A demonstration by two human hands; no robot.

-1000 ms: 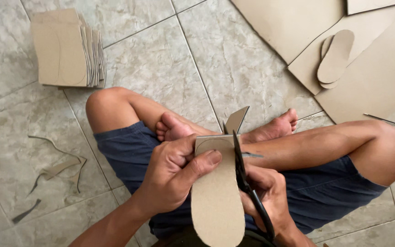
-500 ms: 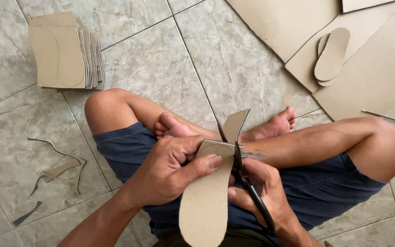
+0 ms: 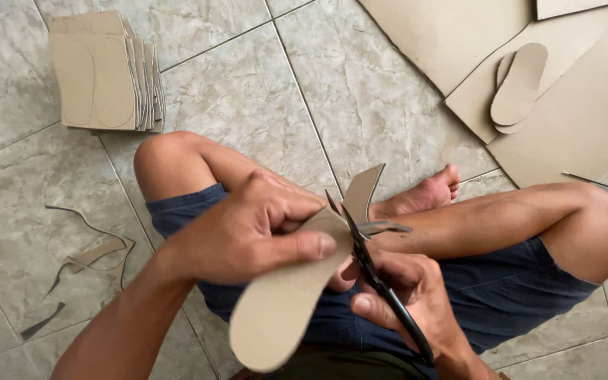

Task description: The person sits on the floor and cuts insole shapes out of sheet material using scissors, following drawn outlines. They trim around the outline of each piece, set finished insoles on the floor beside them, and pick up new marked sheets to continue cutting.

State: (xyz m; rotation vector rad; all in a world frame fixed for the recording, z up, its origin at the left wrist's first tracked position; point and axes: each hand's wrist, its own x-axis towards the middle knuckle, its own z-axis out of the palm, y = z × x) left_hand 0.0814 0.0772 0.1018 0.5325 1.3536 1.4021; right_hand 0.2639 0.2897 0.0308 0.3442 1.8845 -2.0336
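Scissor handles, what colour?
Black, on the metal-bladed scissors in the right hand; head view shows it best.

Tan sole-shaped cardboard cutout (image 3: 283, 302), tilted over lap, black scissors (image 3: 381, 281) seemingly cutting its tip

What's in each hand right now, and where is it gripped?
Left hand pinches the sole-shaped cardboard piece at its upper end, thumb on top. Right hand holds the scissors by the handles, blades at the cardboard's edge.
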